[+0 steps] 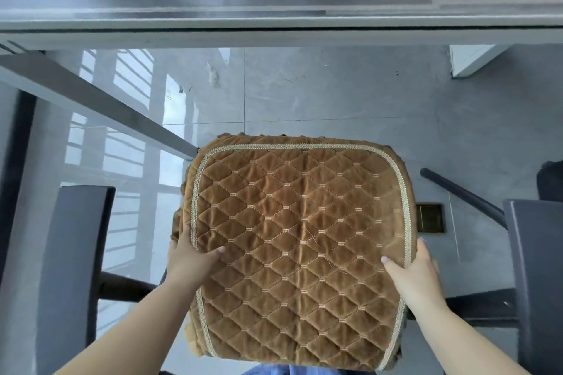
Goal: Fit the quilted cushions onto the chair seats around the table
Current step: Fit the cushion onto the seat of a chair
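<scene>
Item: brown quilted cushion [300, 249], diamond stitching, pale braid trim near the edge.
Position: held flat in the air in front of the person, face up, between two dark chairs and short of the glass-topped table [274, 35].
Held by: both hands, one at each side edge, towards the near half.
Left hand [192, 259]: clamped on the left edge, thumb on the top face, fingers hidden beneath.
Right hand [414, 268]: clamped on the right edge, thumb on top, fingers wrapped under and round the side.
Arms: both forearms reach forward and slightly inward, roughly even in reach.
Axis: the cushion is nearly square; its far edge runs parallel with the table edge.
Left chair [76, 252]: just beside the left hand, well to the left of the cushion.
Right chair [536, 268]: just beside the right hand.
Seat beneath the cushion: hidden; cannot tell whether one lies directly below.
Judgement: the cushion looks not yet seated; the next move likely turns on which seat is the target.
</scene>
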